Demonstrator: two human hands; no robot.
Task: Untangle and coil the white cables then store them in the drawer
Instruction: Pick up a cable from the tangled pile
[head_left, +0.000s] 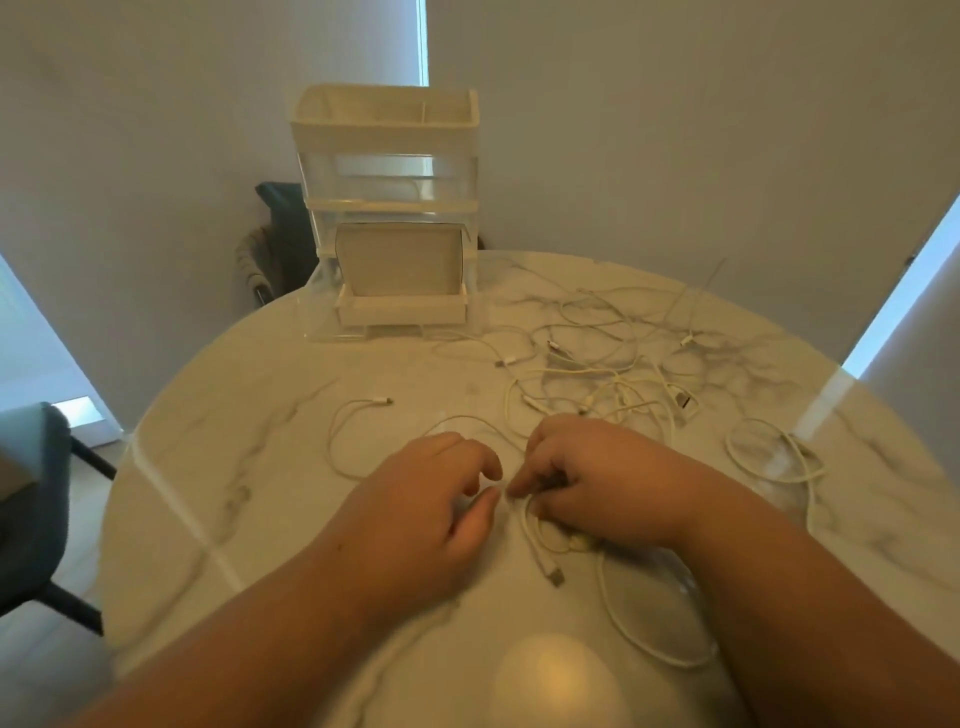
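Round and marbled, the tabletop (218, 467) filled the lower part of the view, with pale walls behind it. Near its front middle the two hands met over one white cable (540, 551). The right hand (597, 478) had its grip closed on this cable, the fingers curled around a small bunch of loops, and the left hand (431, 499) pinched the same cable between thumb and forefinger, just beside the right fingertips. From the right hand the cable hung down onto the tabletop, where its USB plug (556, 576) lay flat, and one long loop (639, 639) ran on toward the near edge beside the right forearm. On the left of the hands another stretch of white cable made an open curve and ended in a small connector (382, 400); whether it was the same cable I could not tell. Behind the right hand a tangled pile of white cables (597, 358) lay spread over the right half of the tabletop, crossing each other many times. One more loose cable loop (774, 457) lay apart near the right edge. At the far edge stood a clear drawer organizer (387, 208) with white trim, and its lowest drawer (400, 291) was pulled out toward the person. Part of a dark chair (36, 493) showed at the left.
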